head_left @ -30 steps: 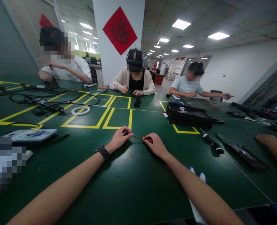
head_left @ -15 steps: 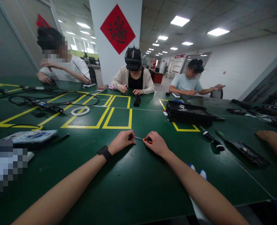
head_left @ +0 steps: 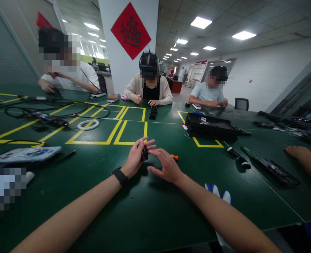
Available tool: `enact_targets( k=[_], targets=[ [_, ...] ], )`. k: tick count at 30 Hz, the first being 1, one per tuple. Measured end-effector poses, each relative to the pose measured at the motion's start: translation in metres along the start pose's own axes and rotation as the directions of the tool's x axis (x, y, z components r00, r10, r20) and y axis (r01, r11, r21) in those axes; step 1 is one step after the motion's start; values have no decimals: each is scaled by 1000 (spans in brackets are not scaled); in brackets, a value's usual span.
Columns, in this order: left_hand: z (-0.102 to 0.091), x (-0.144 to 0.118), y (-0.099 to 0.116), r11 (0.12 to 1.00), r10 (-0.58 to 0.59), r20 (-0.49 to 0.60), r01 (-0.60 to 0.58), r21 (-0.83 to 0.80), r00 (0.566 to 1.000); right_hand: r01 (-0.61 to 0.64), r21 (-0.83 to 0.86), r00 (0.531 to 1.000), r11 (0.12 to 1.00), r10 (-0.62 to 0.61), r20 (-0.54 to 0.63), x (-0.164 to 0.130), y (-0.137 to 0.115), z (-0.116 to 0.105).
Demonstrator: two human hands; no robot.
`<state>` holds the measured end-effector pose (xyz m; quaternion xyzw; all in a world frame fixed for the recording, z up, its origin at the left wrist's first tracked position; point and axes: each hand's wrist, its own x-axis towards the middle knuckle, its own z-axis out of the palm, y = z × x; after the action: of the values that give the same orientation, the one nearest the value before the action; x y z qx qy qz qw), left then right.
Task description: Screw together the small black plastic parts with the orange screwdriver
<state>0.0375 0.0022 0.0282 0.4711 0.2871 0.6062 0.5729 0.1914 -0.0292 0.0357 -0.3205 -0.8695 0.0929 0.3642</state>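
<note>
Apparently mid-handling, the left hand (head_left: 134,161) clamps its grip on a black piece (head_left: 144,154) straight ahead at twelve o'clock, the right hand (head_left: 168,166) hovers, fingers apart, at the piece's four o'clock, near an orange tool (head_left: 174,157), and a steady left hold looks wanted next.

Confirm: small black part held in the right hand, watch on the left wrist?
Wrong hand: the head view shows the left hand holding the small black part, not the right hand. The watch is on the left wrist.
</note>
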Motion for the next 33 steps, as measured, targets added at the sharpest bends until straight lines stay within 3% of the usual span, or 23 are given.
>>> enact_targets(
  k=[5,8,10,12,14,16,18,23,27,30,33],
  targets=[
    [17,-11,-7,998,-11,57,15,-66,998,-132,160,978,978,155,-141,-1,-6,22],
    [17,-12,-6,997,46,101,-51,53,994,-154,236,960,960,202,-195,1,1,22],
    [10,-8,-2,960,125,134,-154,234,983,-160,244,949,957,217,-227,2,9,16],
    [-3,-1,1,821,215,199,-287,493,956,-184,232,939,955,241,-245,4,19,8],
    [-21,10,2,589,245,282,-374,717,928,-232,224,924,946,287,-254,4,29,1],
    [-39,22,-1,369,199,380,-429,824,903,-279,225,908,933,333,-256,4,38,-3],
    [-52,35,-7,279,125,427,-445,851,895,-319,222,890,921,372,-264,3,46,-2],
    [-59,61,-19,270,-25,482,-459,847,876,-425,149,836,893,450,-315,5,57,9],
    [-51,69,-22,257,-4,451,-435,863,892,-420,94,862,902,430,-269,14,55,10],
    [-46,63,-20,244,34,392,-388,889,919,-389,84,898,917,398,-188,21,52,-4],
    [-51,53,-15,192,59,328,-333,923,943,-398,51,909,916,401,-116,12,59,-35]
  ],
)
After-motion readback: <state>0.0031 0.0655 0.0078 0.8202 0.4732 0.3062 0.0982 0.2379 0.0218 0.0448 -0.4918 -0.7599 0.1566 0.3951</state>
